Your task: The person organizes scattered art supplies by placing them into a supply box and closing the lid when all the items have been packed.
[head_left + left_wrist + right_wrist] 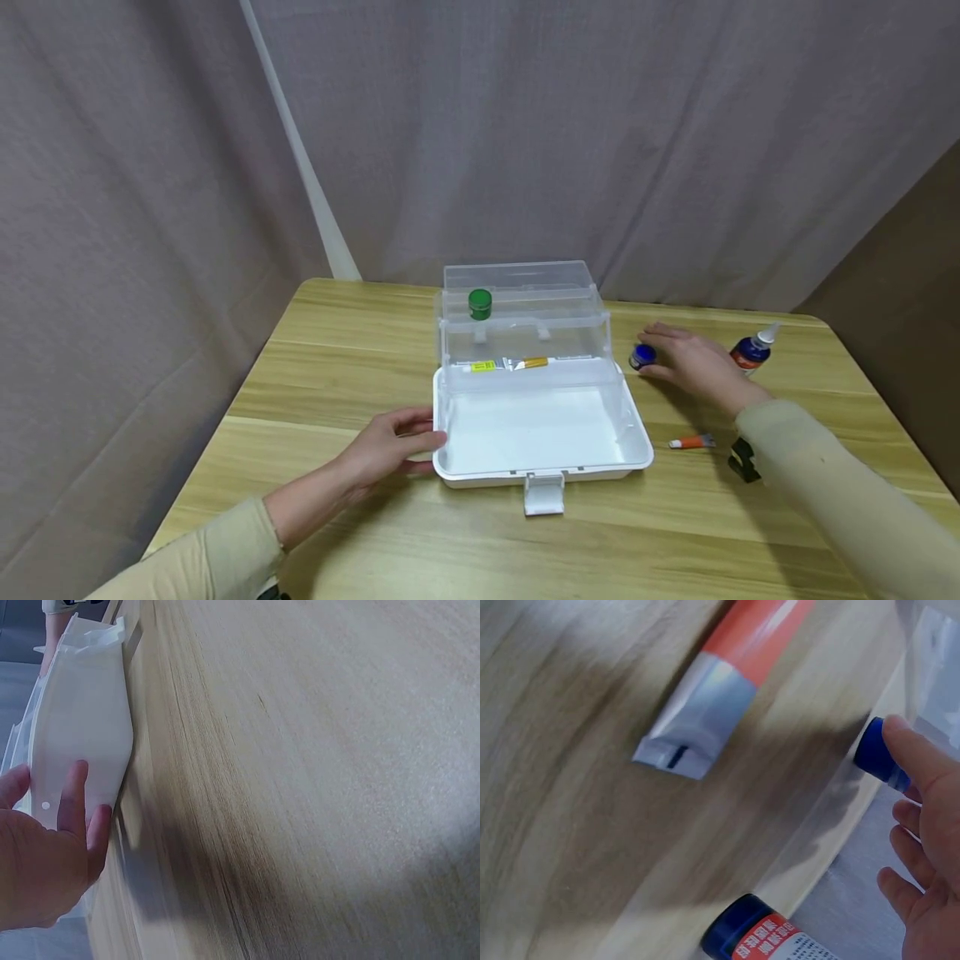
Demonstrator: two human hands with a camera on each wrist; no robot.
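A white storage box (pixel 536 429) with raised clear tiers stands open on the table, its latch hanging at the front. My left hand (pixel 390 450) holds its left wall, thumb over the rim and fingers against the outside; the left wrist view shows those fingers (pixel 73 799) on the white side. Right of the box, my right hand (pixel 693 362) pinches a small blue paint jar (pixel 642 357) between thumb and fingers. The jar (pixel 877 750) appears at table level in the right wrist view. A green paint jar (pixel 480 305) sits on a clear upper tier.
An orange paint tube (pixel 692 442) lies right of the box, nearer me than the blue jar. Beyond my right hand stands a dark blue bottle (pixel 750 352) with a white nozzle. Yellow and ochre tubes (pixel 532 363) lie in a lower tier. Grey curtains (pixel 510 150) hang behind the table.
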